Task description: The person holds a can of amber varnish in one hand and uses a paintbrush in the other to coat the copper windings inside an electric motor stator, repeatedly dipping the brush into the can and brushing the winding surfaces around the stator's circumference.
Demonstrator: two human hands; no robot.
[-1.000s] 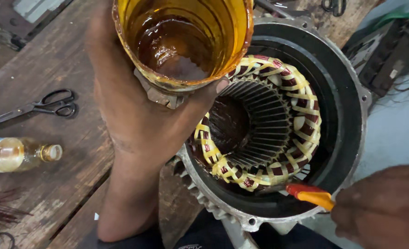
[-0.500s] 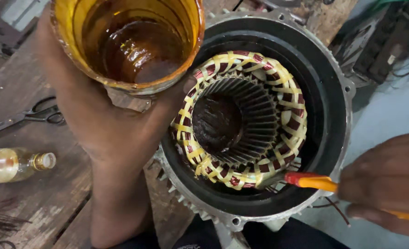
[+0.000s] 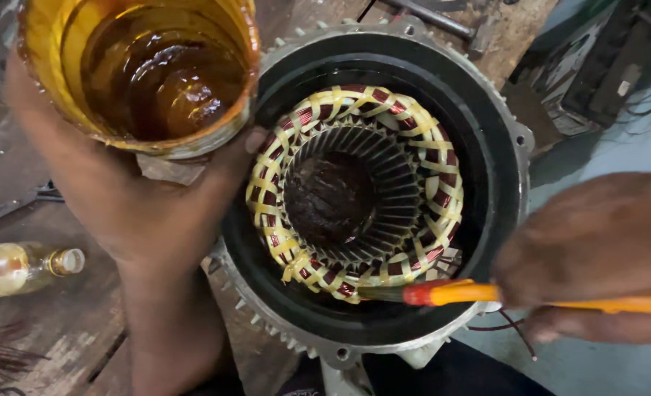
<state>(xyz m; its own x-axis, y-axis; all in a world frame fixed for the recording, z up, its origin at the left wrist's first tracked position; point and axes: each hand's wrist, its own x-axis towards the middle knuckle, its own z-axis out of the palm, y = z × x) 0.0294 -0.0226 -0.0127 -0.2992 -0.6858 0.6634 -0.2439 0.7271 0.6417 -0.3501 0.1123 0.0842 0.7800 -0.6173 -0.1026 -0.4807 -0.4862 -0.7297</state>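
Note:
My left hand [image 3: 145,213] grips a yellowish cup [image 3: 54,73] holding dark amber liquid, held up at the upper left beside a motor stator. The stator housing [image 3: 498,158] is a round black and grey metal shell. Inside it sits a ring of copper winding bound with yellow tape [image 3: 443,191] around a slotted core. My right hand [image 3: 597,246] holds a paintbrush [image 3: 457,293] with an orange handle and red ferrule. Its bristles touch the lower edge of the winding.
A small glass bottle [image 3: 21,268] with pale liquid lies on the worn wooden bench [image 3: 61,345] at the left. Dark metal parts and wires [image 3: 604,66] sit at the upper right. A metal rod [image 3: 432,18] lies behind the stator.
The view has closed in on the stator. My right hand has brought the brush in from the right, and its tip now rests on the lower winding. The cup stays held up.

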